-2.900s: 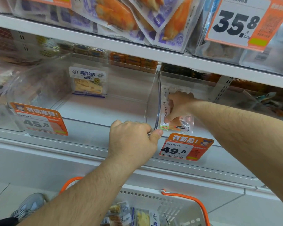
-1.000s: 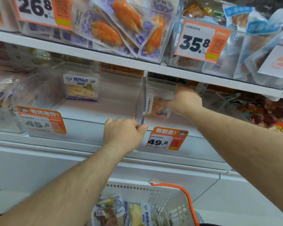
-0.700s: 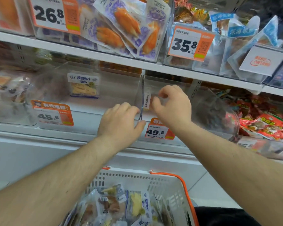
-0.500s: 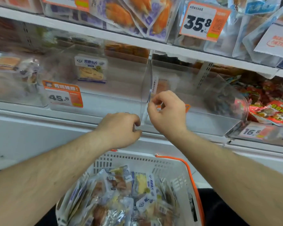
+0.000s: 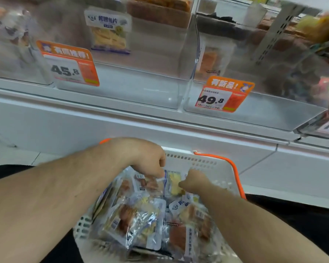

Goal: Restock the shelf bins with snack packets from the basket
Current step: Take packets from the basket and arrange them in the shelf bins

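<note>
A white basket point(image 5: 198, 160) with an orange handle point(image 5: 235, 173) sits below the shelf, filled with several clear snack packets point(image 5: 141, 221). Both hands are down inside it. My left hand point(image 5: 146, 160) has its fingers curled down onto the top edge of a packet with reddish pieces point(image 5: 146, 184). My right hand point(image 5: 194, 182) points its fingertips at a yellow-filled packet point(image 5: 172, 184); blur hides both grips. Above, the clear left bin point(image 5: 122, 88) holds one yellow fish-slice packet point(image 5: 108, 33). The clear right bin point(image 5: 264, 112) holds one orange packet point(image 5: 209, 59).
Orange price tags reading 45.8 point(image 5: 68, 65) and 49.8 point(image 5: 220, 95) hang on the bin fronts. More bins with packets stand at the far left point(image 5: 10, 35) and far right point(image 5: 321, 54). A white shelf ledge point(image 5: 160, 126) juts out between the bins and the basket.
Both hands left the bin fronts and dropped into the basket. My right hand left the orange packet standing in the right bin. The view tilted down.
</note>
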`<state>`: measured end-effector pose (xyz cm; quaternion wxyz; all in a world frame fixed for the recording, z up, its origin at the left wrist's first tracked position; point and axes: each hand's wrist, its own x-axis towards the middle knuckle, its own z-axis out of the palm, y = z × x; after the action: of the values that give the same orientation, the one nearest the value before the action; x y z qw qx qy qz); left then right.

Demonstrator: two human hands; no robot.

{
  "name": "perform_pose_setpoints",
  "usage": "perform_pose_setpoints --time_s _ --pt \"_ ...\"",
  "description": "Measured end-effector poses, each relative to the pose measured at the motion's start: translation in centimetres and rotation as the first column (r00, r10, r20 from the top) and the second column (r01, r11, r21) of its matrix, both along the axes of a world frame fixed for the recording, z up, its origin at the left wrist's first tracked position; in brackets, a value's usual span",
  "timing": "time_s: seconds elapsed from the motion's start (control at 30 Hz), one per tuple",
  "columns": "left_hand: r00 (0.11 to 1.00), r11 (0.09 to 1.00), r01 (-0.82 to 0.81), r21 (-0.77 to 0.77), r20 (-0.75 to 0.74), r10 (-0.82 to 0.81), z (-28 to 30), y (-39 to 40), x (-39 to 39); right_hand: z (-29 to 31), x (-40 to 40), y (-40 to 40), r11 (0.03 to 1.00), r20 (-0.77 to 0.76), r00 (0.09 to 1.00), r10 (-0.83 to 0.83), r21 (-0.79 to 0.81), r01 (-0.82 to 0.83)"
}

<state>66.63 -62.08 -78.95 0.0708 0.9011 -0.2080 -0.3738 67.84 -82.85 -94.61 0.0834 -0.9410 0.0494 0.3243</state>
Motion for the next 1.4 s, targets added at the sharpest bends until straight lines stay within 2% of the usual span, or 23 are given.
perform_pose_setpoints --time_s 0.1,0.23,0.5,0.67,0.73,0.83,0.97,1.13,1.23,1.33,1.4 --pt "0.999 0.999 -0.047 -0.005 0.003 0.047 0.0 -0.2 0.3 -2.4 -0.7 0.7 0.984 -0.013 0.984 -0.178 -0.020 0.178" --pt "0.998 0.999 -0.050 -0.001 -0.024 0.050 0.3 -0.2 0.3 -4.8 -0.6 1.7 0.962 -0.016 0.963 -0.271 -0.036 0.270" --pt "0.998 0.998 -0.065 0.004 -0.014 0.065 1.9 0.0 -0.2 -3.0 1.4 1.7 0.835 -0.079 0.841 -0.535 0.098 0.541" --pt "0.994 0.994 -0.110 -0.026 0.002 0.110 2.0 0.6 -0.2 0.3 2.2 0.8 0.918 -0.082 0.927 -0.366 0.135 0.374" --pt "0.990 0.989 -0.136 -0.051 0.039 0.138 2.5 1.0 -0.4 2.9 2.5 1.2 0.973 -0.040 0.978 -0.206 0.096 0.209" --pt "0.964 0.962 -0.226 -0.156 0.105 0.244 2.9 1.7 -0.4 7.5 2.8 2.0 0.980 0.017 1.000 -0.021 0.198 0.017" --pt "0.895 0.865 -0.372 -0.338 0.115 0.430 3.4 2.5 -0.2 14.7 2.6 4.1 0.915 0.059 0.986 0.157 0.366 -0.168" --pt "0.782 0.639 -0.511 -0.576 -0.001 0.624 4.2 3.2 -0.4 21.0 1.8 6.8 0.836 0.167 0.948 0.271 0.448 -0.318" --pt "0.713 0.532 -0.510 -0.676 0.014 0.701 5.9 4.9 -0.8 24.0 1.5 8.1 0.862 0.302 0.903 0.307 0.314 -0.398" --pt "0.600 0.377 -0.475 -0.795 0.020 0.799 7.9 7.9 -0.6 26.8 1.8 8.6 0.908 0.553 0.778 0.298 0.087 -0.410" --pt "0.530 0.263 -0.423 -0.867 -0.001 0.848 9.0 9.7 -0.1 28.1 2.3 8.9 0.927 0.685 0.707 0.177 0.124 -0.353"
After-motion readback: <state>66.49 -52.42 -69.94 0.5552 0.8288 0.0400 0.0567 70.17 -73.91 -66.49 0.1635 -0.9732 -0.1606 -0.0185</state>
